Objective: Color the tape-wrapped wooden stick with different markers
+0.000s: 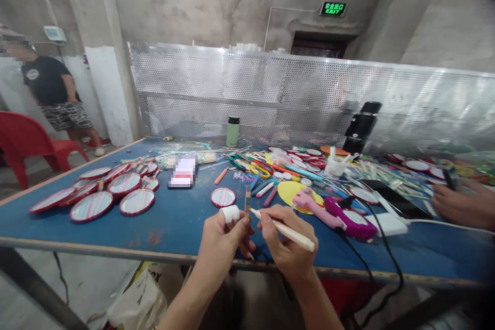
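My left hand (220, 240) holds a thin wooden stick (247, 201) upright over the near edge of the blue table (178, 221); its thumb tip wears a white wrap (231, 213). My right hand (286, 240) grips a cream pen-like tool (284, 229), whose tip touches the stick's right side. A single red-rimmed round disc (223, 197) lies just beyond my left hand. A pink glue gun (315, 206) and a purple glue gun (346, 216) lie to the right on a yellow paper circle (290, 191).
Several red-rimmed discs (104, 193) cluster at the table's left. Markers, sticks and scissors litter the middle, with a green bottle (232, 131) behind. Another person's hand (460, 203) rests at the right. A person (54, 93) stands far left by a red chair (27, 142). Cables hang off the front edge.
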The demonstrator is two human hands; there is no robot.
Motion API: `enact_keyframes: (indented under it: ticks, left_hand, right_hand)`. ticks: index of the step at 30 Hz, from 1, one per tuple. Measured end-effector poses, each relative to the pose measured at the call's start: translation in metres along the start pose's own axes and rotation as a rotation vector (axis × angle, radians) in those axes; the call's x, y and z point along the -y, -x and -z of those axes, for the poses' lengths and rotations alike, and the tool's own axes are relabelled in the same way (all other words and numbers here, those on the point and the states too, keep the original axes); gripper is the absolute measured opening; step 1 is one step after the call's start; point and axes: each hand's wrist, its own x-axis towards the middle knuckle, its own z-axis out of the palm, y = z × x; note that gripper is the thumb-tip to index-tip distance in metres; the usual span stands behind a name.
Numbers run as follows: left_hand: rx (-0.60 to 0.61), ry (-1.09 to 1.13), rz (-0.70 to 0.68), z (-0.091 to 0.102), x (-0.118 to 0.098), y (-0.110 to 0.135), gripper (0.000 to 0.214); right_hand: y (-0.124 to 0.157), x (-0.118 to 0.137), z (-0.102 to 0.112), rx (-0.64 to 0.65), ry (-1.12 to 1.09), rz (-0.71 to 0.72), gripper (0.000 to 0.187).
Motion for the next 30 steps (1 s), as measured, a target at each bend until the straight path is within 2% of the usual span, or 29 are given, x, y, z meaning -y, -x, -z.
enact_keyframes:
  ticks: [12,17,22,26,30]
  left_hand:
    - [0.023,0.004,-0.013,0.0002,0.0012,-0.0004,0.024]
    - [0.021,-0.001,-0.003,0.0006,0.0021,0.0004,0.025]
    - [0.027,0.008,-0.015,-0.0002,0.0009,0.0005,0.024]
    - [0.027,-0.002,-0.008,0.0002,0.0014,-0.0006,0.024]
    - [0.022,-0.01,-0.021,0.0004,0.0021,-0.0004,0.024]
  right_hand:
    - [0.0009,-0.0009,0.0005,0.067,-0.025,0.029,0.011]
    - [0.0021,-0.0021,-0.0005,-0.009,0.029,0.035,0.01]
    - [0.0007,-0.0003,0.0004,0.06,-0.001,0.048,0.011]
    - [0.0004,0.0,0.0008,0.016,0.018,0.049,0.01]
    - [0.002,-0.0006,0.0008,0.056,-0.003,0.053,0.01]
